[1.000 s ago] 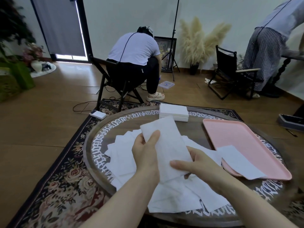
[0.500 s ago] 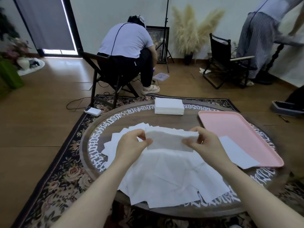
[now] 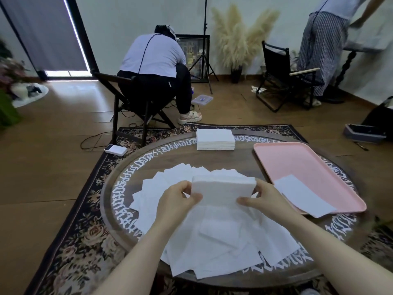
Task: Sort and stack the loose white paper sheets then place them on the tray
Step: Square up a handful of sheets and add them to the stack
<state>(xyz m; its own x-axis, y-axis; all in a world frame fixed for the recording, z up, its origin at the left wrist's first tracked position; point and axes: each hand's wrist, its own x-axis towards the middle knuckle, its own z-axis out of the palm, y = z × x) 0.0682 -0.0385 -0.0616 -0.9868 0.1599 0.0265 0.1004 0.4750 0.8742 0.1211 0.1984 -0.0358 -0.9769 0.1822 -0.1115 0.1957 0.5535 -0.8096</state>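
Head view: left hand [image 3: 178,199] and right hand [image 3: 263,199] pinch the paper sheet [image 3: 223,189] by its short ends, pink tray [image 3: 297,162] lying right of the grip, nearer the right hand.

Matt white paper sheets [image 3: 212,237], smooth pink plastic tray [image 3: 306,167], dark wooden table [image 3: 244,160]

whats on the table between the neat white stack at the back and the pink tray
Head view: only bare dark wood tabletop separates the neat white paper stack from the pink plastic tray.
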